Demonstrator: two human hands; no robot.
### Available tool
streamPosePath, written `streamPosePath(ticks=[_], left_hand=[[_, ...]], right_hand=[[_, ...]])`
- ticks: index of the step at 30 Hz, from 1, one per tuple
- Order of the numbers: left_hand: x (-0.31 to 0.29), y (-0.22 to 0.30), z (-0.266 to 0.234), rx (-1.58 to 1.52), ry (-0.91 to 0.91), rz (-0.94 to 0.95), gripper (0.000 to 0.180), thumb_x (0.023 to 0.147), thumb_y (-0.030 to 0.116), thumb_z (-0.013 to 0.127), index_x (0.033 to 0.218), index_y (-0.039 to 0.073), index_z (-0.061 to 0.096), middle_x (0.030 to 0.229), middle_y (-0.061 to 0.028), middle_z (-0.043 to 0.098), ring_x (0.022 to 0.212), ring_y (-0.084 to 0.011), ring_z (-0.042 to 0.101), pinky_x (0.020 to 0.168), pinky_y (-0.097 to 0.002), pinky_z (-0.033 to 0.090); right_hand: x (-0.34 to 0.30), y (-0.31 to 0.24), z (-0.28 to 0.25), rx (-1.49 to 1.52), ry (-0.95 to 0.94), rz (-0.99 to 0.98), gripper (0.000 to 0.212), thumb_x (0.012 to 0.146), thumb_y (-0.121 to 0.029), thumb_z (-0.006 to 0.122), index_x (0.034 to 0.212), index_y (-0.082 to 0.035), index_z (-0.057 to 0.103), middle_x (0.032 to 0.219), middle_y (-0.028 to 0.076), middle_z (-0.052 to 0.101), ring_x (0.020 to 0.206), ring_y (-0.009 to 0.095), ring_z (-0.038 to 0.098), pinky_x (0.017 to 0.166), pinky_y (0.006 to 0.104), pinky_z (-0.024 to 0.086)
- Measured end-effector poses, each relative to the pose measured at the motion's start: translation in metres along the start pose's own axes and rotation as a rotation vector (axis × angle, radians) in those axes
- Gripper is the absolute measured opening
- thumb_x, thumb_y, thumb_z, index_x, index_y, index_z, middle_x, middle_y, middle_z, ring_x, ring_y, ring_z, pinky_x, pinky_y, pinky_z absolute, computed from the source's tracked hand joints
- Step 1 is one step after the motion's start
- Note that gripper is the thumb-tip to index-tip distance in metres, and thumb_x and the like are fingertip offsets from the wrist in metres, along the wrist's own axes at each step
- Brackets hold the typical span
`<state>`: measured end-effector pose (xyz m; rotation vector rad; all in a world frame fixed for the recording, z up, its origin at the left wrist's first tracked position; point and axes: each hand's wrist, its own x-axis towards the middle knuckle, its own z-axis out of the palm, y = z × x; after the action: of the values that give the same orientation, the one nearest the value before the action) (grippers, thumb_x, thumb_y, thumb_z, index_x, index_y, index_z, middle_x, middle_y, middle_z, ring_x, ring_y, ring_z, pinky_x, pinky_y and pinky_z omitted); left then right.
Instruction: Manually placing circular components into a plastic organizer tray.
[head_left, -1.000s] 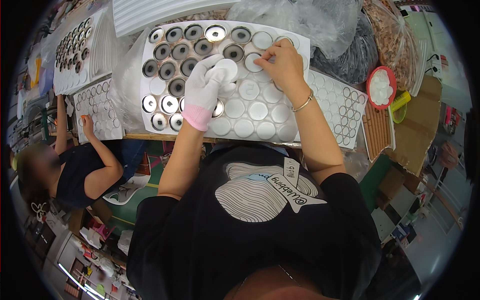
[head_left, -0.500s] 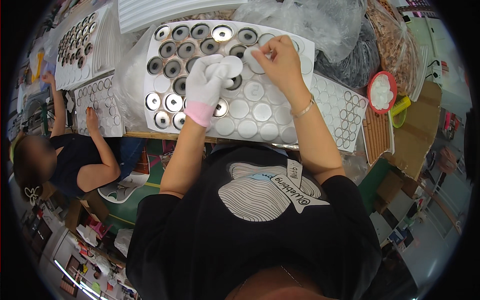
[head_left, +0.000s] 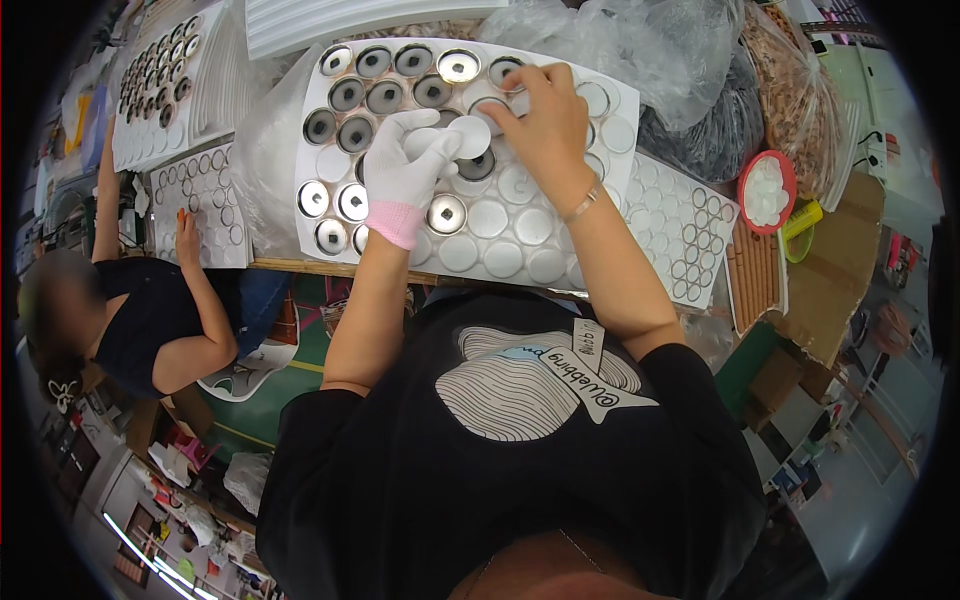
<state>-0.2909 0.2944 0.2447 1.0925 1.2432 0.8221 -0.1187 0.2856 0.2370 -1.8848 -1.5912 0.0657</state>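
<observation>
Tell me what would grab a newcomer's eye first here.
Likely first, the white-gloved left grip with its pink cuff, holding white discs near the middle of the white tray, opposite the bare right grip. Next, the round metal-rimmed pieces with dark centres, mostly on the tray's left and far side. Then the red bowl of white pieces, off to the right.

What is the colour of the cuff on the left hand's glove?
The cuff is pink; it shows best in the head view.
</observation>
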Motion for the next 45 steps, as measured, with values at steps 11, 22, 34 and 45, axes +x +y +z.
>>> streamPosePath(ticks=[11,22,34,45], left_hand=[[-0.009,0.000,-0.024,-0.239,-0.075,0.070,0.035,0.093,0.006,0.050,0.125,-0.004,0.041,0.112,-0.0176,0.059,0.091,-0.0182,0.063,0.074,-0.0263,0.054],[-0.028,-0.007,-0.027,-0.059,-0.028,-0.007,0.047,0.082,0.001,0.066,0.123,-0.004,0.044,0.090,-0.0114,0.066,0.071,-0.0141,0.065,0.058,-0.0217,0.052],[-0.042,-0.011,-0.017,0.283,-0.099,0.221,0.062,0.073,0.009,0.076,0.127,0.005,0.047,0.087,-0.0086,0.064,0.064,-0.0162,0.062,0.062,-0.0264,0.051],[-0.014,-0.005,-0.029,1.010,0.116,0.534,0.042,0.070,0.013,0.072,0.110,0.008,0.063,0.108,-0.0104,0.057,0.100,-0.0304,0.054,0.084,-0.0402,0.046]], right_hand=[[-0.035,0.001,-0.027,0.238,-0.300,0.131,0.016,0.072,-0.018,0.076,0.077,-0.005,0.067,0.088,0.005,0.054,0.064,0.016,0.053,0.058,0.0279,0.046],[-0.045,-0.026,-0.016,0.061,-0.162,0.038,0.021,0.063,-0.021,0.081,0.074,-0.009,0.067,0.085,0.006,0.053,0.076,0.022,0.055,0.061,0.0372,0.042],[-0.021,-0.012,-0.011,0.328,-0.294,0.206,0.015,0.072,-0.023,0.074,0.075,-0.009,0.069,0.095,0.006,0.056,0.073,0.022,0.058,0.064,0.0339,0.048],[-0.003,-0.021,0.025,0.105,-0.317,0.207,0.019,0.072,-0.027,0.072,0.077,-0.009,0.072,0.098,0.006,0.059,0.082,0.022,0.062,0.072,0.0343,0.049]])
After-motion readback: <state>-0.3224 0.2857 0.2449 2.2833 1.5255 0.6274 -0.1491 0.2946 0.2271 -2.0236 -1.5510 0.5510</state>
